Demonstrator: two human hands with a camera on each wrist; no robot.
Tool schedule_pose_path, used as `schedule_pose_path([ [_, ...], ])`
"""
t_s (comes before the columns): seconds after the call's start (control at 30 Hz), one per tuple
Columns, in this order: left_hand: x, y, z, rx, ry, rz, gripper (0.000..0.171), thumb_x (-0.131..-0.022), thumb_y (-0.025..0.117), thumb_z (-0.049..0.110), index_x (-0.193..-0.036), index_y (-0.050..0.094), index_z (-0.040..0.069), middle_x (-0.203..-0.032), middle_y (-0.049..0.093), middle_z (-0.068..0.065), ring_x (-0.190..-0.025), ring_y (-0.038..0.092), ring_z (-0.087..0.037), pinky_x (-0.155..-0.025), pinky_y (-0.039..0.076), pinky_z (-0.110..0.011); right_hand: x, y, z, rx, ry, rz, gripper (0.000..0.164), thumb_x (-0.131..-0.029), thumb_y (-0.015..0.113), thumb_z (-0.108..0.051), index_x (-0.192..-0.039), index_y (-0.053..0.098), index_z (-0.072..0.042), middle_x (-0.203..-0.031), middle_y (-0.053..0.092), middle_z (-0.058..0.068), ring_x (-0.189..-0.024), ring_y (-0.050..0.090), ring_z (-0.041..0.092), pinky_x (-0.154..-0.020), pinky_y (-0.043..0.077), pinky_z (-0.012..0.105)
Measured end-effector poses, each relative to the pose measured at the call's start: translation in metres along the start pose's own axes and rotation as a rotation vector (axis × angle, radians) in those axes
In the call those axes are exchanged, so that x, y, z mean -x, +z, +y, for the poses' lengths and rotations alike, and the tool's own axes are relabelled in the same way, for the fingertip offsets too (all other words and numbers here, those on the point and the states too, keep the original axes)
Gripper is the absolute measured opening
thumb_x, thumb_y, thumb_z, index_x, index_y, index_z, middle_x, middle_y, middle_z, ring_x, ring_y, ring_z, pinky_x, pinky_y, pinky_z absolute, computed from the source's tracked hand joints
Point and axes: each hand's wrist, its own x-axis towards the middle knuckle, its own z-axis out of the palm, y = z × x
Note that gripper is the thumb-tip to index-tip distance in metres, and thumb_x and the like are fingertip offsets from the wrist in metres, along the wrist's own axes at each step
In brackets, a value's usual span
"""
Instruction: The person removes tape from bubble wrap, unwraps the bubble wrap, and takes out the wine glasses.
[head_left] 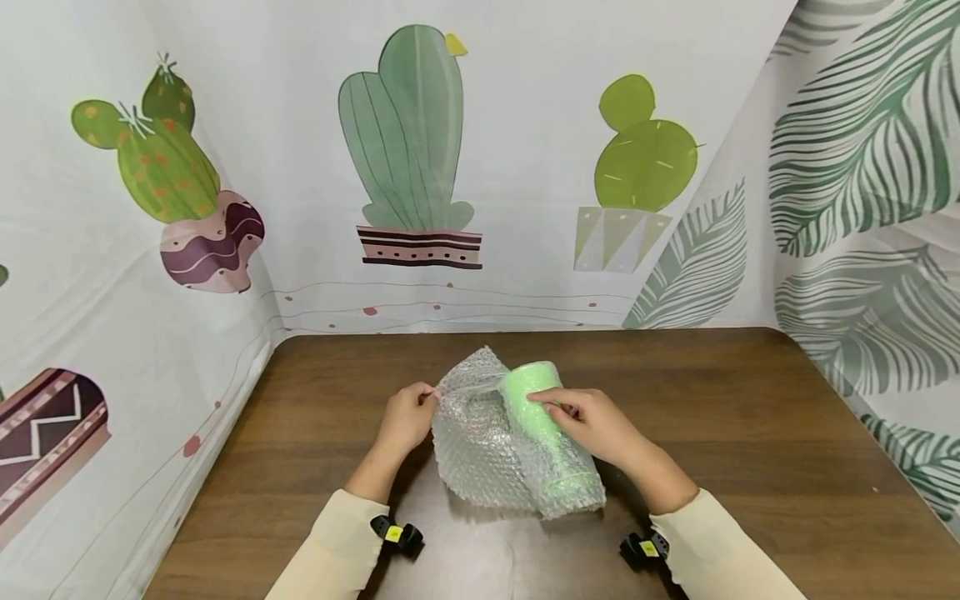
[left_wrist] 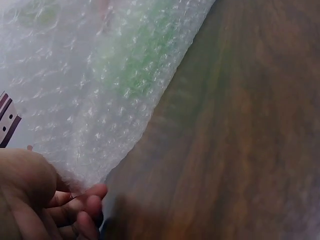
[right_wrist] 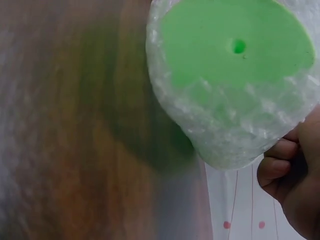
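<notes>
A bright green cylinder [head_left: 536, 421] lies slanted on the table, partly rolled in a clear sheet of bubble wrap [head_left: 480, 458]. Its flat green end [right_wrist: 210, 45], with a small round hole, faces the right wrist camera. At the sheet's left corner, my left hand [head_left: 408, 417] pinches the wrap between thumb and fingers. My right hand [head_left: 600, 421] is over the cylinder's upper side, thumb and index finger together at the wrap and the other fingers curled in. Through the wrap, the cylinder's green shows blurred in the left wrist view.
The brown wooden table [head_left: 300, 467] has rounded far corners. Behind it hangs a white cloth [head_left: 525, 167] printed with cacti and leaves. Black wrist cameras are strapped at both cream sleeves [head_left: 330, 542].
</notes>
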Motion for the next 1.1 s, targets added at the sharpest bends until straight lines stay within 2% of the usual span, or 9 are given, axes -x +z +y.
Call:
schedule_pose_path([
  [0.13,-0.002,-0.002,-0.001,0.015,-0.013,0.006,0.018,-0.098,0.06,0.02,-0.097,0.074,0.008,-0.075,0.062,-0.002,-0.07,0.055,-0.016,-0.065,0.046,-0.029,0.0,-0.002,0.003,0.008,-0.033,0.028,0.028,-0.1,0.061,-0.009,-0.122,0.074,-0.02,-0.062,0.044,-0.015,-0.054,0.037,-0.003,-0.048,0.04,0.02],
  [0.33,-0.004,-0.004,-0.004,0.028,-0.029,0.005,0.019,-0.097,0.058,0.019,-0.095,0.073,0.007,-0.073,0.06,-0.001,-0.068,0.055,-0.015,-0.061,0.045,-0.028,0.0,-0.005,0.006,0.008,-0.02,0.043,0.028,-0.099,0.062,-0.008,-0.122,0.075,-0.019,-0.062,0.044,-0.014,-0.054,0.037,-0.002,-0.048,0.04,0.02],
  [0.6,-0.004,-0.006,-0.006,-0.022,-0.086,-0.016,0.021,-0.096,0.057,0.023,-0.089,0.072,0.009,-0.083,0.068,-0.006,-0.077,0.06,-0.02,-0.066,0.046,-0.031,0.001,-0.005,0.008,-0.001,-0.022,0.043,0.028,-0.1,0.061,-0.008,-0.122,0.074,-0.019,-0.062,0.044,-0.014,-0.054,0.037,-0.002,-0.048,0.04,0.02],
  [0.77,-0.003,-0.01,-0.004,-0.067,-0.106,-0.034,0.025,-0.096,0.055,0.025,-0.077,0.065,0.012,-0.074,0.062,-0.003,-0.07,0.056,-0.02,-0.061,0.042,-0.03,0.001,-0.007,0.008,0.003,-0.034,0.058,0.028,-0.099,0.062,-0.007,-0.121,0.075,-0.019,-0.062,0.045,-0.014,-0.054,0.037,-0.002,-0.048,0.04,0.02],
  [0.87,-0.002,-0.013,-0.003,-0.104,-0.096,-0.051,0.027,-0.096,0.055,0.027,-0.076,0.065,0.013,-0.073,0.062,-0.002,-0.069,0.055,-0.02,-0.061,0.042,-0.03,0.001,-0.007,0.007,0.013,-0.034,0.05,0.027,-0.1,0.063,-0.012,-0.123,0.073,-0.02,-0.061,0.045,-0.014,-0.053,0.037,-0.002,-0.048,0.04,0.021],
  [1.0,-0.002,-0.019,0.0,-0.118,-0.064,-0.059,0.019,-0.094,0.059,0.027,-0.087,0.067,0.011,-0.078,0.064,-0.003,-0.071,0.056,-0.018,-0.063,0.044,-0.031,0.001,-0.006,0.006,0.04,-0.029,0.04,0.026,-0.1,0.065,-0.021,-0.125,0.071,-0.022,-0.058,0.041,-0.015,-0.051,0.035,-0.001,-0.048,0.038,0.022],
  [1.1,0.002,-0.026,0.011,-0.11,0.007,0.001,0.014,-0.09,0.064,0.023,-0.088,0.061,0.01,-0.077,0.059,-0.002,-0.069,0.053,-0.016,-0.062,0.042,-0.029,0.001,-0.004,0.005,0.064,-0.036,0.046,0.027,-0.099,0.066,-0.023,-0.125,0.071,-0.022,-0.057,0.04,-0.015,-0.05,0.034,-0.002,-0.048,0.038,0.022],
])
